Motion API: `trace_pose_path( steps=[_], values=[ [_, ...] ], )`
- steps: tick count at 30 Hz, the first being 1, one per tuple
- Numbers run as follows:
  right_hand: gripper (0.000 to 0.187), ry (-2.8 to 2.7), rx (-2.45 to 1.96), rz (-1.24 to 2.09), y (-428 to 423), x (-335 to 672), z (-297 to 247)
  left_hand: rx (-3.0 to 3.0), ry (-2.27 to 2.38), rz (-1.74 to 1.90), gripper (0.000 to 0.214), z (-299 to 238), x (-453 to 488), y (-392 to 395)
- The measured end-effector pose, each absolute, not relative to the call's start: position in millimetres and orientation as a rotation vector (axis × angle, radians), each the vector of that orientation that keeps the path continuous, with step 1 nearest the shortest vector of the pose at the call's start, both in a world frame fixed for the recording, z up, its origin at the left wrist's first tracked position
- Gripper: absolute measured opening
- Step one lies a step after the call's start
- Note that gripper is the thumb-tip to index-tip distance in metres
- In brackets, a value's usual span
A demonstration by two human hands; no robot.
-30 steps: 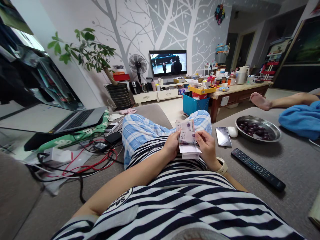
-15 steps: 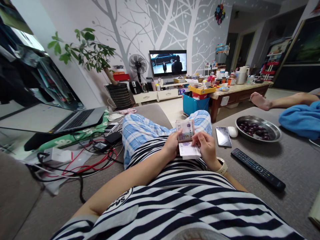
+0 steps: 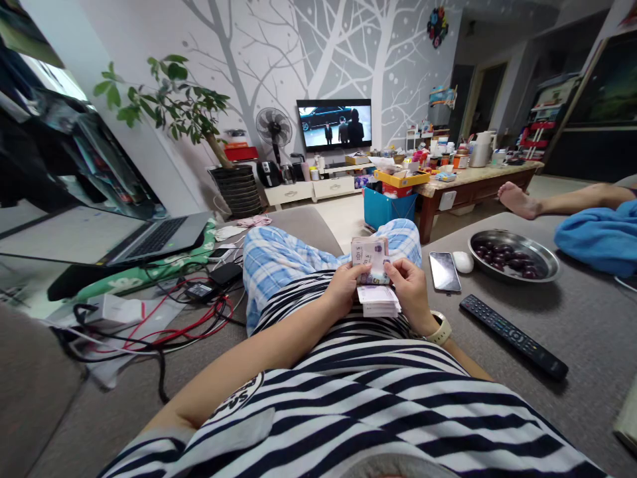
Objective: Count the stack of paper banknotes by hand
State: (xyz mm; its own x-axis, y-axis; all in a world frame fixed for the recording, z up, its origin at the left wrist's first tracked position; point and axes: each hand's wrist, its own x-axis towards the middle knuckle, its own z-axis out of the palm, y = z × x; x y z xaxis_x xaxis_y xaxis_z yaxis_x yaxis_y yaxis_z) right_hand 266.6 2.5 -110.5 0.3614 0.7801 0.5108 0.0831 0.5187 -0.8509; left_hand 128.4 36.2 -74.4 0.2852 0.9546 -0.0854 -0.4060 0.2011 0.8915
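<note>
A stack of banknotes (image 3: 369, 254) marked with a 5 stands over my lap, its lower part folded toward my belly. My left hand (image 3: 344, 289) is closed round its left side, the thumb lying across the front note. At the right edge, my right hand (image 3: 409, 287) pinches a note between thumb and finger; the other fingers are curled in. Below both thumbs, the folded-down notes (image 3: 379, 302) fan out over my striped shirt (image 3: 318, 392). A pale watch (image 3: 440, 328) sits on my right wrist.
On the sofa to my right lie a phone (image 3: 444, 271), a white mouse (image 3: 463, 262), a remote control (image 3: 513, 336) and a steel bowl (image 3: 551, 265) of dark fruit. Another person's bare foot (image 3: 518, 200) rests beyond. Left are a laptop (image 3: 164, 239) and tangled cables (image 3: 199, 323).
My right hand has risen from the folded-down notes to the upper stack's right edge. My left thumb now lies further across the front note, and the lower notes are more fanned out.
</note>
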Motion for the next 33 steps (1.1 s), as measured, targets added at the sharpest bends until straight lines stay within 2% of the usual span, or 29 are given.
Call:
trace_pose_path(
  steps=[6,33],
  values=[
    [0.042,-1.145,-0.936,0.517,0.9,265.9,-110.4,0.830,0.792,1.104,0.022,-76.0,129.3,39.7],
    [0.037,-1.223,-0.886,0.509,-9.7,263.1,-103.3,0.772,0.726,1.126,0.022,-74.8,131.9,38.0]
  ],
)
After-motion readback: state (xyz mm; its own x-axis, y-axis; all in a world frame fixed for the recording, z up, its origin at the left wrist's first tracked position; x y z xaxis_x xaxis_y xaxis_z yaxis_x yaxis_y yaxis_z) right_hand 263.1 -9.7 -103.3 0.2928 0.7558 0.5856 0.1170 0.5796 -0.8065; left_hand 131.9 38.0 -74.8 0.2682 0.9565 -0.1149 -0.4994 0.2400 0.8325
